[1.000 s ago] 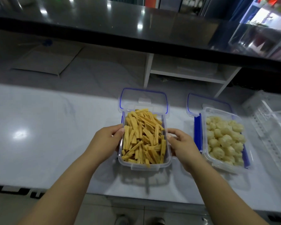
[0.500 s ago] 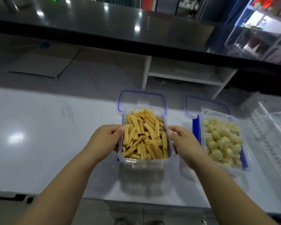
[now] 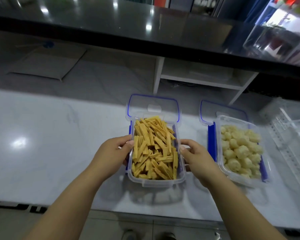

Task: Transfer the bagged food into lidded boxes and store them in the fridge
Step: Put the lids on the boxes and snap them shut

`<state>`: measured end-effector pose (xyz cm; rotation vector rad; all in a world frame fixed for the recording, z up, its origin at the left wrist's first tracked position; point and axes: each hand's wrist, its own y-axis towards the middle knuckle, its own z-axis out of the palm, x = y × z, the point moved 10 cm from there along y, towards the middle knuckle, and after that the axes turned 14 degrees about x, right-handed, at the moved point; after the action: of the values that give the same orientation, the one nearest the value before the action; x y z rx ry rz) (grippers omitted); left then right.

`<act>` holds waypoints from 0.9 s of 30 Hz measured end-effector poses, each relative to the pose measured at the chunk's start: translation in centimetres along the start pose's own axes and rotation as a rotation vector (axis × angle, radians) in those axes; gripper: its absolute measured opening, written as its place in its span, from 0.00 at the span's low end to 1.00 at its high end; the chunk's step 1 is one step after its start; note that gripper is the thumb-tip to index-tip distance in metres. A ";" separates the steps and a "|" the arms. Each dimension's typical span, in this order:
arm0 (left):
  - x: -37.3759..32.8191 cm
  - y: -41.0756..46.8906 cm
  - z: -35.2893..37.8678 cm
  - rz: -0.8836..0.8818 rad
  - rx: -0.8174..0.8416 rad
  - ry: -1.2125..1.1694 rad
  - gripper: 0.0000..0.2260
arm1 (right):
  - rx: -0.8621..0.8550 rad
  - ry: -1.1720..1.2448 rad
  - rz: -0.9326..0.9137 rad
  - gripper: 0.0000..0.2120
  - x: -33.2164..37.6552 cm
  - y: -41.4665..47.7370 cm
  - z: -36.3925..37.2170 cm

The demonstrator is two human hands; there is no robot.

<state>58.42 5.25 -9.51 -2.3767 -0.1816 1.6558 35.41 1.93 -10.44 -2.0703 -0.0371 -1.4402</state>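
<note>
Left hand (image 3: 114, 153) and right hand (image 3: 197, 158) clasp the box (image 3: 156, 183) of sticks (image 3: 154, 148) between them; second box (image 3: 232, 177) sits just right of the right hand.

One view on record: a wide-angle camera worn on the head. It faces forward and steeply down, from above the near edge of the white worktop (image 3: 42, 144). Both forearms enter at the bottom edge. The left hand (image 3: 111, 153) and right hand (image 3: 199, 161) sit just below frame centre, close to the lens. The box of yellow sticks (image 3: 156, 183) is centred and the second box (image 3: 241, 181) is at centre right. A dark raised counter (image 3: 111, 19) spans the top. Floor (image 3: 111, 220) and shoe tips (image 3: 164, 236) show at bottom centre. Straight edges bow near the borders.
</note>
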 end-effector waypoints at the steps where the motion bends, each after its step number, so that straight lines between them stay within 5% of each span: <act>1: 0.0 0.1 -0.1 0.001 -0.008 0.001 0.12 | -0.008 -0.005 -0.004 0.10 0.0 0.0 -0.2; 19: 1.3 1.0 -1.1 -0.049 0.014 -0.052 0.05 | 0.012 -0.087 0.065 0.05 0.4 0.8 -0.4; 27: -0.7 2.8 -4.0 -0.043 -0.070 0.166 0.05 | -0.067 -0.550 0.057 0.11 3.9 1.3 -4.0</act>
<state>61.81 1.91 -8.34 -2.5291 -0.2624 1.4473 34.10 -2.35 -6.78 -2.4409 -0.1513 -0.8120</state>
